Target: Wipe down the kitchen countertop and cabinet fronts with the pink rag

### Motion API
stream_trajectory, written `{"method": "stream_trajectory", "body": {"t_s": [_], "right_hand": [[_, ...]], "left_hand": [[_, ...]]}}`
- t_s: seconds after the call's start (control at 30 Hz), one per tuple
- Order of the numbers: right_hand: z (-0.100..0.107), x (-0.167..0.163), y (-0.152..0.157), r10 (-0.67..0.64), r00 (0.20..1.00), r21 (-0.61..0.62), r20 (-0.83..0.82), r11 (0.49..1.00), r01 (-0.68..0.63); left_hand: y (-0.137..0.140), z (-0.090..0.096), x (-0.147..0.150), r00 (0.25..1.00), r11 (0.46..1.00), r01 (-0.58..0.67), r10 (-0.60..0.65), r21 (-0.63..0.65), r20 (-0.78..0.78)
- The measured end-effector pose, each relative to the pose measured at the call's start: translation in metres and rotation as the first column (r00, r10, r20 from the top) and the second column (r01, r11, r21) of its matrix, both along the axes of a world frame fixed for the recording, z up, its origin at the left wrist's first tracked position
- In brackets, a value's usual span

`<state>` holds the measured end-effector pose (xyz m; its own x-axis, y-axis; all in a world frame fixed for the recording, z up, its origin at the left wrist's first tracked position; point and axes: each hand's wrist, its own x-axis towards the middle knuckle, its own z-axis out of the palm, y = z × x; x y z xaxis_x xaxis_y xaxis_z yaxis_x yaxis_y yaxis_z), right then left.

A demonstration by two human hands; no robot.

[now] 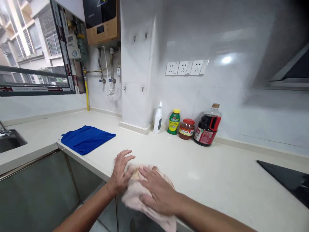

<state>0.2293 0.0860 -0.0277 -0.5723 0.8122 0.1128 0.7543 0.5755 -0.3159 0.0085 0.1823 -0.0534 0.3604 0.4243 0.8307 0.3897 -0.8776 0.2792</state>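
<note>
My right hand (160, 195) lies flat on a pale pink cloth (137, 195) at the front edge of the counter, fingers stretched over it. Part of the cloth is bunched on the countertop, and part hangs down over the edge, slightly blurred. My left hand (120, 170) is just left of the cloth with its fingers spread and slightly bent. Its thumb reaches to the cloth's left side; whether it touches is hard to tell. Farther left, a blue cloth (87, 138) lies spread out near the counter's inner corner.
Along the wall stand a white spray bottle (157, 119), a green bottle with a yellow cap (173, 121), a red-lidded jar (186, 129) and a large dark sauce bottle (207, 125). A black cooktop (287, 177) is at right, a sink (11, 140) at far left.
</note>
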Motion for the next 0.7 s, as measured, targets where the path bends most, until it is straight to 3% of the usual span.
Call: {"method": "stream_trajectory", "body": {"t_s": [0.13, 0.23, 0.33, 0.43, 0.5, 0.57, 0.63, 0.7], "right_hand": [[-0.011, 0.059, -0.063, 0.023, 0.999, 0.050, -0.031, 0.999, -0.022], [-0.031, 0.122, -0.079, -0.225, 0.974, 0.101, 0.017, 0.970, 0.222], [-0.046, 0.192, -0.063, -0.541, 0.839, 0.189, 0.063, 0.832, 0.522], [-0.042, 0.243, -0.022, -0.738, 0.663, 0.252, 0.124, 0.670, 0.698], [-0.030, 0.254, 0.012, -0.810, 0.558, 0.259, 0.182, 0.587, 0.767], [-0.016, 0.244, 0.047, -0.839, 0.498, 0.246, 0.219, 0.541, 0.804], [-0.006, 0.216, 0.079, -0.823, 0.518, 0.220, 0.232, 0.563, 0.796], [-0.003, 0.176, 0.103, -0.765, 0.601, 0.204, 0.230, 0.642, 0.739]], "left_hand": [[0.004, 0.002, 0.001, 0.998, 0.988, -0.056, 0.053, -0.147, -0.027], [0.001, 0.004, 0.004, 0.996, 0.987, -0.060, 0.049, -0.150, -0.081], [-0.003, 0.005, 0.008, 0.990, 0.998, -0.035, 0.027, -0.056, -0.136], [-0.006, 0.005, 0.010, 0.986, 0.999, -0.010, 0.016, 0.041, -0.165], [-0.007, 0.005, 0.010, 0.987, 0.997, -0.007, 0.018, 0.073, -0.160], [-0.006, 0.005, 0.010, 0.990, 0.997, -0.015, 0.026, 0.082, -0.139], [-0.005, 0.005, 0.010, 0.993, 0.996, -0.022, 0.031, 0.081, -0.113], [-0.004, 0.003, 0.009, 0.995, 0.997, -0.031, 0.037, 0.069, -0.089]]}}
